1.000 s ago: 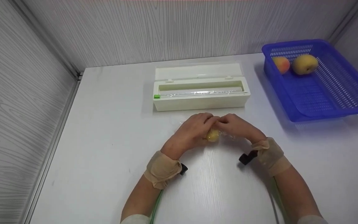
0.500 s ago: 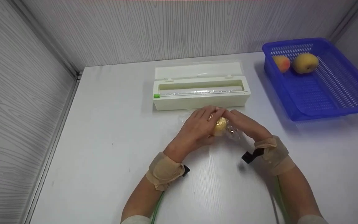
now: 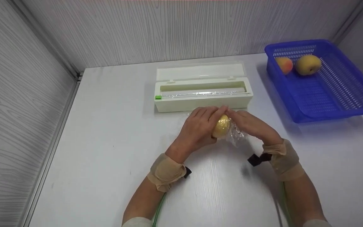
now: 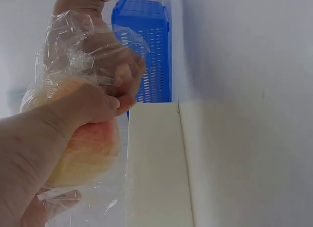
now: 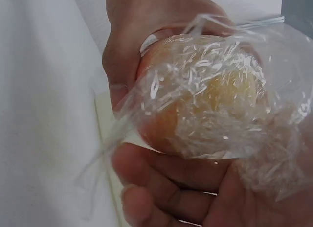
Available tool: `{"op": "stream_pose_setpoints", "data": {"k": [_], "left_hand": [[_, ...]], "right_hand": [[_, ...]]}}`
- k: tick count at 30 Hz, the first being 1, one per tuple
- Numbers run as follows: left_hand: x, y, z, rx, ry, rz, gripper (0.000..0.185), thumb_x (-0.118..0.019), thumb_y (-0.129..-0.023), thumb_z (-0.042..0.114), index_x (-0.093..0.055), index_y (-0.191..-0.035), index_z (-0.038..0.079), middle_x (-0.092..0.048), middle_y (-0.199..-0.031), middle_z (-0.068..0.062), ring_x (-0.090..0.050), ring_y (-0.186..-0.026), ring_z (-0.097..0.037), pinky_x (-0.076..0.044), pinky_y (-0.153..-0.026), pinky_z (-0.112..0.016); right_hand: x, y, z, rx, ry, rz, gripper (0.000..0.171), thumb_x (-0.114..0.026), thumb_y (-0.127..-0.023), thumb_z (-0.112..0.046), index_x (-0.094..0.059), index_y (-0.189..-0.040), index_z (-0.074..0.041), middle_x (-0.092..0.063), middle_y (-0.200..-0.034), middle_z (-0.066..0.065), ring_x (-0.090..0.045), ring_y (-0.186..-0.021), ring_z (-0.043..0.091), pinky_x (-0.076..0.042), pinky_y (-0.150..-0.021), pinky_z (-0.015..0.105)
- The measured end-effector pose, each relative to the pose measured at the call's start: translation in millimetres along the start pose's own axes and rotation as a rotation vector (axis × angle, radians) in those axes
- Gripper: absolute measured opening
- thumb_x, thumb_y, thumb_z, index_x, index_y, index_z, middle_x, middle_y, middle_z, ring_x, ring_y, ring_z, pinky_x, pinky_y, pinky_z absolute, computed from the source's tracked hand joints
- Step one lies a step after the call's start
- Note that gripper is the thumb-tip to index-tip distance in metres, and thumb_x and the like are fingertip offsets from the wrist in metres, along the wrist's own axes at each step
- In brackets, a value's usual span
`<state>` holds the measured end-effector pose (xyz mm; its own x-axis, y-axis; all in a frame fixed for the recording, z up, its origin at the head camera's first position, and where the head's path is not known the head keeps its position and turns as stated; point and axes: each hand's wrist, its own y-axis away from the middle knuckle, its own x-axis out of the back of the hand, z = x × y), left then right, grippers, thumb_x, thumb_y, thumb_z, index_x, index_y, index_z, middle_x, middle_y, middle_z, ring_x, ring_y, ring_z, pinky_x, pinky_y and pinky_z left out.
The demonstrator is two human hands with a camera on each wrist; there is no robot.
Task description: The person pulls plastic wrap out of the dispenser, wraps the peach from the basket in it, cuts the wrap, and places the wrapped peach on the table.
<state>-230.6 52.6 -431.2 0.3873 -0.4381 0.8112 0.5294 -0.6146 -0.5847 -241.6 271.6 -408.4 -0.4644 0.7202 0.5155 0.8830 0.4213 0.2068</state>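
A yellow and red peach, wrapped in clear cling film, is in my left hand. The left thumb lies across its side in the left wrist view, and fingers curl round beneath. My right hand is at the peach's right side, its fingertips meeting the left hand's. In the right wrist view its fingers lie loosely bent just below the peach, with no film visibly pinched. Loose, crumpled film hangs between the peach and the right palm. Just beyond the hands stands a white cling film dispenser, its lid raised.
A film roll lies inside the dispenser, with a green slider at the left end of its front edge. At the right, a blue basket holds a yellow fruit and a red-yellow fruit. Wood-grain panels stand behind and left.
Both hands have moved slightly away from me and right, with the wrapped peach. More of the peach shows between them now. The right wrist has drawn outward to the right.
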Motion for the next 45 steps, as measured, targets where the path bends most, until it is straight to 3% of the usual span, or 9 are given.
{"op": "stream_pose_setpoints", "data": {"k": [7, 13, 21, 27, 32, 37, 40, 43, 45], "left_hand": [[11.6, -0.7, -9.8, 0.073, -0.044, 0.034, 0.079, -0.085, -0.065, 0.034, -0.052, -0.132, 0.008, -0.065, -0.124, -0.006, -0.063, -0.114, -0.021, -0.047, -0.105, -0.033], [20.7, -2.1, -16.5, 0.105, 0.028, 0.112, 0.076, -0.084, -0.066, 0.036, -0.053, -0.13, 0.006, -0.065, -0.124, -0.009, -0.064, -0.115, -0.023, -0.049, -0.104, -0.034], [30.5, -7.8, -17.2, 0.099, 0.338, 0.237, 0.079, -0.087, -0.066, 0.031, -0.052, -0.131, 0.003, -0.061, -0.125, -0.012, -0.061, -0.117, -0.022, -0.05, -0.102, -0.029], [30.7, -9.8, -14.8, 0.131, 0.527, 0.269, 0.075, -0.087, -0.067, 0.031, -0.056, -0.128, 0.001, -0.066, -0.121, -0.01, -0.064, -0.112, -0.018, -0.051, -0.098, -0.024], [28.9, -9.0, -12.0, 0.259, 0.732, 0.226, 0.069, -0.088, -0.068, 0.029, -0.06, -0.124, 0.001, -0.069, -0.115, -0.009, -0.066, -0.102, -0.013, -0.054, -0.089, -0.024], [33.6, -9.1, -6.0, 0.516, 1.061, 0.093, 0.064, -0.082, -0.071, 0.031, -0.06, -0.124, 0.004, -0.068, -0.108, -0.008, -0.064, -0.095, -0.015, -0.056, -0.08, -0.029], [33.0, -9.0, -5.4, 0.626, 1.178, 0.037, 0.066, -0.075, -0.073, 0.037, -0.058, -0.127, 0.004, -0.065, -0.109, -0.009, -0.062, -0.096, -0.017, -0.056, -0.079, -0.03], [29.7, -7.4, -7.9, 0.656, 1.198, 0.014, 0.068, -0.071, -0.074, 0.042, -0.056, -0.128, 0.003, -0.063, -0.111, -0.01, -0.061, -0.098, -0.017, -0.056, -0.081, -0.029], [27.4, -6.0, -10.1, 0.66, 1.189, -0.003, 0.068, -0.07, -0.075, 0.044, -0.056, -0.128, 0.004, -0.064, -0.112, -0.009, -0.062, -0.099, -0.017, -0.056, -0.082, -0.03]], "right_hand": [[-8, 18, -29, 0.097, -0.101, 0.091, 0.047, -0.046, -0.103, -0.042, -0.033, -0.132, -0.007, -0.068, -0.1, 0.018, -0.067, -0.08, 0.031, -0.058, -0.069, 0.039], [-19, 23, -39, 0.254, -0.278, 0.183, 0.039, -0.054, -0.102, -0.025, -0.035, -0.128, -0.003, -0.065, -0.076, 0.014, -0.062, -0.056, 0.024, -0.055, -0.057, 0.035], [-22, 30, -42, 0.407, -0.821, 0.068, 0.016, -0.045, -0.105, -0.019, -0.043, -0.119, -0.011, -0.054, -0.068, 0.002, -0.041, -0.047, 0.01, -0.042, -0.045, 0.026], [-27, 21, -35, 0.393, -0.913, 0.065, 0.014, -0.043, -0.106, -0.023, -0.043, -0.115, -0.012, -0.049, -0.057, -0.004, -0.036, -0.038, 0.008, -0.036, -0.039, 0.026], [-44, 13, -32, 0.51, -0.696, 0.279, 0.019, -0.046, -0.105, -0.025, -0.04, -0.114, -0.009, -0.051, -0.052, 0.004, -0.042, -0.035, 0.012, -0.039, -0.036, 0.029], [-58, 4, -31, 0.815, -0.059, 0.744, 0.035, -0.043, -0.104, -0.03, -0.045, -0.116, 0.003, -0.053, -0.054, 0.012, -0.044, -0.039, 0.01, -0.038, -0.038, 0.024], [-57, 1, -32, 0.857, 0.279, 0.947, 0.03, -0.045, -0.105, -0.023, -0.053, -0.117, 0.002, -0.059, -0.06, 0.012, -0.044, -0.042, 0.013, -0.039, -0.041, 0.027], [-50, 5, -34, 0.813, 0.426, 0.924, 0.021, -0.052, -0.101, -0.007, -0.06, -0.12, -0.002, -0.067, -0.085, 0.016, -0.057, -0.063, 0.023, -0.048, -0.055, 0.035], [-42, 12, -38, 0.781, 0.43, 0.844, 0.031, -0.058, -0.094, 0.0, -0.061, -0.124, -0.005, -0.063, -0.103, 0.019, -0.06, -0.09, 0.028, -0.051, -0.073, 0.036]]}}
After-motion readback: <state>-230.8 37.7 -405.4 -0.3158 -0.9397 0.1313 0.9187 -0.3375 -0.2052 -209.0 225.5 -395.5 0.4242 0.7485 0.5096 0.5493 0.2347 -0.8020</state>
